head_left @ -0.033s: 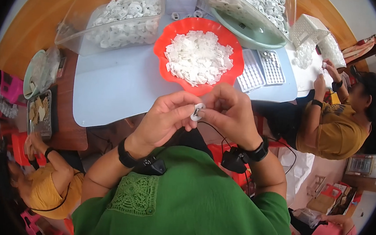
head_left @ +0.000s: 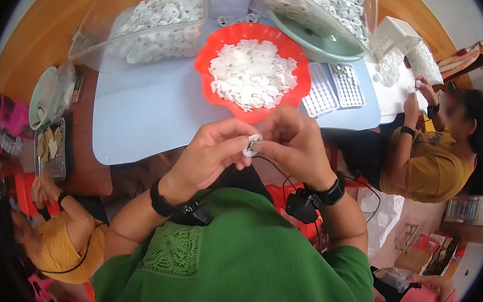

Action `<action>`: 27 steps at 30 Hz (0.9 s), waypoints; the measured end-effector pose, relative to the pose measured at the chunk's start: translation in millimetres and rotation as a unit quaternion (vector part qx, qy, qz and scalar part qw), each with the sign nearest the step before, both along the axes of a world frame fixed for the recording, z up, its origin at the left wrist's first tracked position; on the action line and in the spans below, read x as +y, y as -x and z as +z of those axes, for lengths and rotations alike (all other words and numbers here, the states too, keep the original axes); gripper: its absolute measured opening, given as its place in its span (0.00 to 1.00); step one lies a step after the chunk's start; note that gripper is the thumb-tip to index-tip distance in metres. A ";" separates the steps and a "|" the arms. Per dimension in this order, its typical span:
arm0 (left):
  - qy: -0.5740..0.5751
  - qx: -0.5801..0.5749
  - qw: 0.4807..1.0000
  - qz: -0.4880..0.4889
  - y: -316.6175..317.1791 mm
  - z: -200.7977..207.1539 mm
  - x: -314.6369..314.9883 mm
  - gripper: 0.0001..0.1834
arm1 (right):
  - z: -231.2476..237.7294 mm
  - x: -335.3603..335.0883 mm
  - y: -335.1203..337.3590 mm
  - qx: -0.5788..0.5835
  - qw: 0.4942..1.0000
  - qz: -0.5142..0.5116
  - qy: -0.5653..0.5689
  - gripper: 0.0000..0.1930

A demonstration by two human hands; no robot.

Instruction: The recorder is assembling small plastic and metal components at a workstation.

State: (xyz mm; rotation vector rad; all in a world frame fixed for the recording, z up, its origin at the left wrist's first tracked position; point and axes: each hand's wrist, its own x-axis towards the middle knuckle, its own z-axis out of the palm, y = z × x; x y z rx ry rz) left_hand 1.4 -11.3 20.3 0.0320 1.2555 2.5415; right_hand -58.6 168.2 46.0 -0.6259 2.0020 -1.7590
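Left hand: the left hand [head_left: 210, 154] pinches the small white ring [head_left: 252, 144] between thumb and fingertips; it is raised above the near edge of the light blue table [head_left: 142, 120].
Right hand: the right hand [head_left: 294, 141] grips the same ring from the other side, fingers curled closely around it; both hands touch.
Ring position: held in the air, just in front of the red bowl [head_left: 209, 52] with white flat pieces [head_left: 253, 72].
Nearby: clear tub [head_left: 92, 31] of white rings [head_left: 160, 25] at far left; grey trays [head_left: 332, 90] at right; a co-worker [head_left: 428, 160] sits right.
Risk: in my judgement the tiny ring can slip from the fingertips and fall to the lap, because the grip is only at the tips; a tilted part can also seat badly.
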 end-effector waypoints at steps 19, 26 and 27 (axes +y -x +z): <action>0.024 0.006 1.000 0.015 25.1 4.1 -2.4 0.12 | -71.9 167.0 194.2 0.346 0.785 -0.258 -0.445 0.06; 0.018 -0.008 0.999 0.026 28.0 0.4 -6.4 0.12 | -75.5 153.1 208.4 0.312 0.788 -0.236 -0.475 0.08; 0.012 -0.010 1.000 0.020 28.4 0.4 -5.3 0.12 | -77.9 155.6 209.2 0.298 0.797 -0.236 -0.469 0.08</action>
